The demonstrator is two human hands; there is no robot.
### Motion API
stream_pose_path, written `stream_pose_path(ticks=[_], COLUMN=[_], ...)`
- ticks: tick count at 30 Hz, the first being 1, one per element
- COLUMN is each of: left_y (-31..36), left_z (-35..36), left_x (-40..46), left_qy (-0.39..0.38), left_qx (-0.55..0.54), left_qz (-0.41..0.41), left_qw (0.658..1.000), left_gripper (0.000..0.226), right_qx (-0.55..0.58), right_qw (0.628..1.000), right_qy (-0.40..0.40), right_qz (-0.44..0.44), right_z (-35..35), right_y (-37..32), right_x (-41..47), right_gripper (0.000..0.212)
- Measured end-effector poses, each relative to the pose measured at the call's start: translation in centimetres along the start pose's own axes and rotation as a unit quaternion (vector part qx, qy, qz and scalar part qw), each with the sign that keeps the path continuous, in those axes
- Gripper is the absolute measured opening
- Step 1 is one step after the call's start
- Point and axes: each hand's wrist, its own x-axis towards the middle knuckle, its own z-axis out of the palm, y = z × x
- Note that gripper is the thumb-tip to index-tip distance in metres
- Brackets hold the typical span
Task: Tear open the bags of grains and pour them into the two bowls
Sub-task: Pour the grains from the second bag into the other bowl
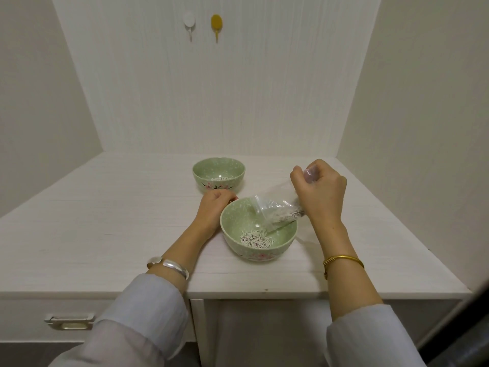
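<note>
Two green bowls with pink flower prints stand on the white table. The near bowl (288, 234) holds a small heap of white and purple grains (255, 239). The far bowl (203, 174) has a few grains at its bottom. My right hand (321, 192) pinches a clear plastic bag (275, 211) by its upper end and tilts it mouth-down over the near bowl; grains still sit inside the bag. My left hand (213, 209) rests against the near bowl's left rim, fingers curled around its edge.
The white table (105, 229) is boxed in by walls at the back and both sides. Two hooks, one white (189, 22) and one yellow (216, 24), hang on the back wall. A drawer handle (69, 321) sits below the front edge at the left.
</note>
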Motion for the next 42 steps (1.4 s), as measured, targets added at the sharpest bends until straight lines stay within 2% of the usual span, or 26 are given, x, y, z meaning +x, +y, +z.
stream_pose_path(ticks=[9, 17, 31, 38, 42], left_y=[0.1, 0.05, 0.21, 0.25, 0.3], left_z=[0.01, 0.03, 0.08, 0.05, 0.12], left_x=[-0.11, -0.1, -0.14, -0.24, -0.27], left_qy=[0.004, 0.005, 0.007, 0.007, 0.009], left_qx=[0.002, 0.002, 0.003, 0.005, 0.002], left_qz=[0.003, 0.003, 0.007, 0.007, 0.006], left_qw=[1.0, 1.0, 1.0, 1.0, 1.0], left_gripper=[0.05, 0.052, 0.051, 0.041, 0.046], right_qx=[-0.004, -0.013, -0.023, -0.029, -0.034], right_qw=[1.0, 1.0, 0.999, 0.999, 0.999], right_qy=[-0.005, -0.003, 0.0, -0.001, -0.002], right_qz=[-0.011, -0.015, -0.028, -0.028, -0.029], right_z=[-0.11, -0.12, -0.24, -0.29, -0.33], right_y=[-0.1, -0.12, -0.26, -0.25, -0.36], right_x=[0.03, 0.06, 0.21, 0.23, 0.26], right_gripper=[0.037, 0.027, 0.026, 0.025, 0.025])
